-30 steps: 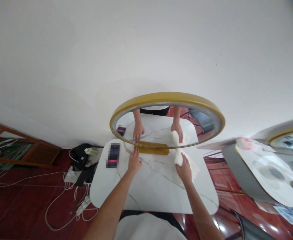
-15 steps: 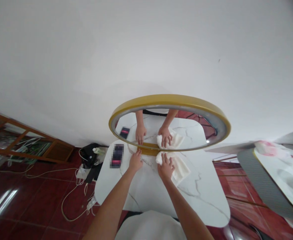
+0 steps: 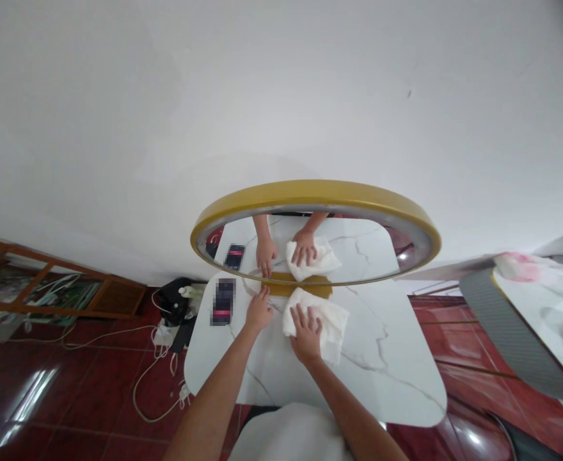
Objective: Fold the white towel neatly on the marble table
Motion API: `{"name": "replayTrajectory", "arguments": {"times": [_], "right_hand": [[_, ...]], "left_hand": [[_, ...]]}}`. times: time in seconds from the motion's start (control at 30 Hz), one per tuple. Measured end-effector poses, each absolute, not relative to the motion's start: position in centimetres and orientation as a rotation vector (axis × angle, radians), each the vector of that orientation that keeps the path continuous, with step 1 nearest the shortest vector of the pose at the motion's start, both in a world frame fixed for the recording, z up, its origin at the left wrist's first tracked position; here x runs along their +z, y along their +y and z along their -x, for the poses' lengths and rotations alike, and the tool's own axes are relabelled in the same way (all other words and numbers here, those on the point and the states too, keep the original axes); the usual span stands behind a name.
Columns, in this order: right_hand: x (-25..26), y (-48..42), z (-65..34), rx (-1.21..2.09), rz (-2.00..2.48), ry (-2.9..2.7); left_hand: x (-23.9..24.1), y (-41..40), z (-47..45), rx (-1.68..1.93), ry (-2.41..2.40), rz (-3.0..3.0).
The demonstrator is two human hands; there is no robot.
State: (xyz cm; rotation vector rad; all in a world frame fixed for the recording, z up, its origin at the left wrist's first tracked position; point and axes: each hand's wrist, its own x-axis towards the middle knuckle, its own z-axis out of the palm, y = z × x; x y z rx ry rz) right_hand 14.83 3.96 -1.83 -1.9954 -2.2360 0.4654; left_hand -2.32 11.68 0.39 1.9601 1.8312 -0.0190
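Observation:
A round mirror (image 3: 320, 192) with a gold frame stands at the back of the white marble-patterned table (image 3: 382, 384). Its gold base (image 3: 281, 287) rests on the tabletop. My left hand (image 3: 260, 310) lies with outstretched fingers at the left end of this base, fingertips touching it. Under my right hand (image 3: 306, 333) is a folded white cloth (image 3: 332, 317); the fingers are somewhat spread and press it against the table just in front of the base. Both hands and the cloth are reflected in the glass.
A phone-like dark item (image 3: 222, 302), pixelated, lies on the table's left side. White cables (image 3: 140, 397) and a black bag (image 3: 172, 301) are on the red tiled floor at left. Another table (image 3: 545, 320) stands at right. A white wall (image 3: 281, 96) rises behind the mirror.
My right hand has drawn the cloth toward me and slightly left, off the base, so more of the base's right part shows. My left hand stays at the base. The view has shifted slightly.

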Motion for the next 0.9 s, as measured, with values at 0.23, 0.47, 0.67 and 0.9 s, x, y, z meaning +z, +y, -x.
{"name": "replayTrajectory", "arguments": {"times": [0.23, 0.47, 0.67, 0.9], "right_hand": [[-0.9, 7.0, -11.4, 0.623, 1.635, -2.534], [-0.5, 7.9, -13.8, 0.577, 1.639, -2.559], [-0.5, 6.3, -20.4, 0.386, 1.854, -2.483], [-0.3, 5.7, -24.5, 0.306, 1.983, -2.388]], "left_hand": [[0.6, 12.4, 3.3, 0.002, 1.775, -1.947], [0.9, 12.3, 4.0, 0.002, 1.742, -1.923], [1.1, 12.1, 4.0, -0.018, 1.753, -1.898], [1.0, 12.1, 4.1, -0.043, 1.764, -1.903]]}}
